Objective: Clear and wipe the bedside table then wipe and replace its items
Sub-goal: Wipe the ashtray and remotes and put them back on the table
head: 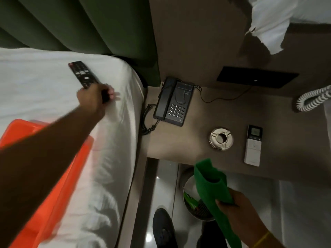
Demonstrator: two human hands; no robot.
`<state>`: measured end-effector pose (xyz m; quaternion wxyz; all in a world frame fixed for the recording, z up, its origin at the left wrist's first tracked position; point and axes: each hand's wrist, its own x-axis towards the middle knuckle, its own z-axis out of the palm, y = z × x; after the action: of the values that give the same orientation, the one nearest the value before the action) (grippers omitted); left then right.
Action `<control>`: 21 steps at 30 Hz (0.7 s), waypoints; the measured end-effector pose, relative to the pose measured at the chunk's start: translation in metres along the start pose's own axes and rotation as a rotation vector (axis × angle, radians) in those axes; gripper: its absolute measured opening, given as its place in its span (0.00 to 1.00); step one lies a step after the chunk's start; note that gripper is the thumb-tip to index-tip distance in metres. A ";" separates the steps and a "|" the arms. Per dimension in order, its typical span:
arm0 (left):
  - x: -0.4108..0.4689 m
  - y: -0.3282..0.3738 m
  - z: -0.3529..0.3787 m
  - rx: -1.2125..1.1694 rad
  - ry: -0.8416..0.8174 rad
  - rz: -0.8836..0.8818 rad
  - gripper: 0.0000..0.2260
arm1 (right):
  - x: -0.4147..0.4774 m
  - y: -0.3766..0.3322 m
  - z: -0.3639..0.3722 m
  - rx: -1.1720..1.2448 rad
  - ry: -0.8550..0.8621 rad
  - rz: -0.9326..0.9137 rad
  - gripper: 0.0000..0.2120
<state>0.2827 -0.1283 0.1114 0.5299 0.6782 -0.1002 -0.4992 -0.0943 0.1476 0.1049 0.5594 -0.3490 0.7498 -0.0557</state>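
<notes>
Black TV remote (pixel 83 75) over the white bed (pixel 44 90), long axis running from the near end in the palm up and away toward the green headboard (pixel 80 24), button face up. Left hand (pixel 95 99) clenched around its near end, that grip blurred, fingertips just above the sheet. Orange tray (pixel 44 167) on the bed under the left forearm, nearer than the grip; contents not visible.

Right hand (pixel 238 210) low and near, grip closed on a green cloth (pixel 211 183), which stands up from the fist toward the table edge. Just left of that grip, on the floor, a round waste bin (pixel 192 203) with green and dark scraps inside.

Beyond the right grip, on the table (pixel 170 145): black telephone (pixel 174 102) farthest, handset along its left side, long axis running away; round metal ashtray (pixel 221 138) nearer; white remote (pixel 253 145) to the right of the ashtray, screen end pointing away. White coiled cord (pixel 311 99) at the far right.
</notes>
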 end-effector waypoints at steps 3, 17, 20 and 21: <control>-0.059 -0.040 0.008 0.025 -0.132 -0.021 0.11 | -0.014 -0.046 -0.010 0.064 0.056 -0.128 0.12; -0.284 -0.152 0.094 -0.422 -0.320 -0.646 0.17 | 0.053 -0.195 -0.044 -0.580 0.275 -0.656 0.32; -0.267 -0.152 0.098 -0.493 -0.264 -0.599 0.17 | 0.032 -0.173 -0.035 -0.526 0.178 -0.645 0.29; -0.262 -0.153 0.097 -0.533 -0.241 -0.599 0.18 | 0.024 -0.163 -0.031 -0.499 0.160 -0.655 0.30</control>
<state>0.0202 0.0496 0.1418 0.5029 0.4533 0.1729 -0.7154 -0.0496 0.0023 0.1745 0.3502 -0.6885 0.6308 -0.0742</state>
